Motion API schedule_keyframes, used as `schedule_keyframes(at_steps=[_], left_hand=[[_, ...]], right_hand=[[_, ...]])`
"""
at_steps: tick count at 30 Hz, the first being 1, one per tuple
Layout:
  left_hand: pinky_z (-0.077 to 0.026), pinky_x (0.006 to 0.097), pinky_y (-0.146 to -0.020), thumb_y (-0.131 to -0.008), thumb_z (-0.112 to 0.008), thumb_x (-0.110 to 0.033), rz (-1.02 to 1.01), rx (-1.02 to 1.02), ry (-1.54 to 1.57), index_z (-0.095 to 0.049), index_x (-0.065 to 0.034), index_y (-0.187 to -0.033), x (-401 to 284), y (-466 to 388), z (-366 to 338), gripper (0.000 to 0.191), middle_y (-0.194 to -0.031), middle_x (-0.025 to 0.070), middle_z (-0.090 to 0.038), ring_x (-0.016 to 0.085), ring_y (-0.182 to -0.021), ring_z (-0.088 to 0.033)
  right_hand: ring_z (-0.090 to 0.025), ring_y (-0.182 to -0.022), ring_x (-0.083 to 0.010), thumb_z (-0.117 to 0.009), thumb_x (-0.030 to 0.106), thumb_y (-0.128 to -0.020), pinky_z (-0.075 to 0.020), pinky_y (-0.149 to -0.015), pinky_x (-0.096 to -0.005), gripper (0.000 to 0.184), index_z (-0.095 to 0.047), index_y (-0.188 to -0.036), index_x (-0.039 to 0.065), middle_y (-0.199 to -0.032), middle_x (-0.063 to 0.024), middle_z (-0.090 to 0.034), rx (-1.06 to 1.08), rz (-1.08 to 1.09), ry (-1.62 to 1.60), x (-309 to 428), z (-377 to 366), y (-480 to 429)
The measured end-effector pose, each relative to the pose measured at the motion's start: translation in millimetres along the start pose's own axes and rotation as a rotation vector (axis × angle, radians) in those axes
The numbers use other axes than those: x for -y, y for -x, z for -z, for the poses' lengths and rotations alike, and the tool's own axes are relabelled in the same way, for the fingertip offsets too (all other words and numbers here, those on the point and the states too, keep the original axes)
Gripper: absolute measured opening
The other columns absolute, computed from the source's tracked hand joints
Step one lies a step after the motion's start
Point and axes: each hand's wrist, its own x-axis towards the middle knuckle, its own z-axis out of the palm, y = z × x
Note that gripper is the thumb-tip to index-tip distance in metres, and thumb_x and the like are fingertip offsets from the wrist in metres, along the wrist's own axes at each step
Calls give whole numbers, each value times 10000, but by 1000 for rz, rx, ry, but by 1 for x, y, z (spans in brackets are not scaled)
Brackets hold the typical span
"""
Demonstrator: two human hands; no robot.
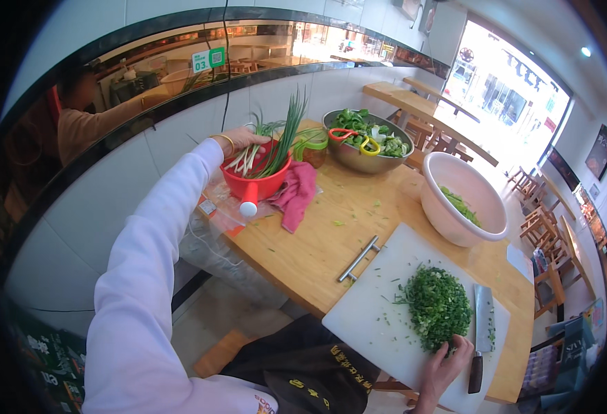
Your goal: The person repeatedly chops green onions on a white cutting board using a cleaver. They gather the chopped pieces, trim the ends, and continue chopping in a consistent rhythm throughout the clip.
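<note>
My left hand [245, 139] reaches across to a red plastic colander or pot [260, 187] with a handle, its fingers around the white ends of a bunch of scallions [282, 150]. Some of the green tops stand up past the rim. Low on a white cutting board [365, 305], my right hand [451, 359] rests at the near edge of a heap of chopped scallions [435, 305], fingertips touching it. Just right of the heap lies a cleaver [483, 323], blade away from me and dark handle towards me.
Behind the board stand a pale plastic basin [458, 199] with cut greens and a metal bowl [368, 158] of leafy greens, with red-and-yellow-handled scissors on top. A pink cloth [300, 191], a lidded jar [313, 150] and a metal handle bar [359, 259] are on the wooden table [334, 238].
</note>
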Motion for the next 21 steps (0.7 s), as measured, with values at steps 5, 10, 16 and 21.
schedule_keyframes(at_steps=[5,10,16,21], left_hand=[[-645,335,-645,-959,-682,-156,27,27,91,-659,-20,-1057,-23,29,1,169,-866,45,-720,151,-721,-721],[-497,223,-493,-976,-689,-198,-43,169,438,-564,-80,-1015,-37,48,14,176,-715,-57,-549,26,-537,-510],[-312,194,-434,-1003,-661,-240,-211,440,881,-504,-106,-836,-69,82,-27,265,-665,-66,-451,25,-467,-366],[-349,208,-471,-1008,-655,-255,-104,732,1215,-528,-91,-864,-79,138,-152,252,-662,-60,-445,21,-483,-382]], right_hand=[[-545,-1048,-369,-562,-51,-860,-431,-946,-433,255,-544,-1114,-44,-1099,-187,-536,-5,-12,-10,0,1,0],[-546,-1048,-370,-557,-51,-870,-431,-947,-434,246,-543,-1116,-46,-1095,-188,-535,-5,-12,-21,5,3,-1],[-544,-1069,-365,-558,-38,-887,-430,-964,-434,274,-545,-1161,-46,-1135,-194,-542,-66,0,-29,4,4,2],[-558,-1085,-288,-559,-6,-927,-440,-977,-397,295,-547,-1221,-26,-1172,-159,-562,-79,-12,-458,61,1,-1]])
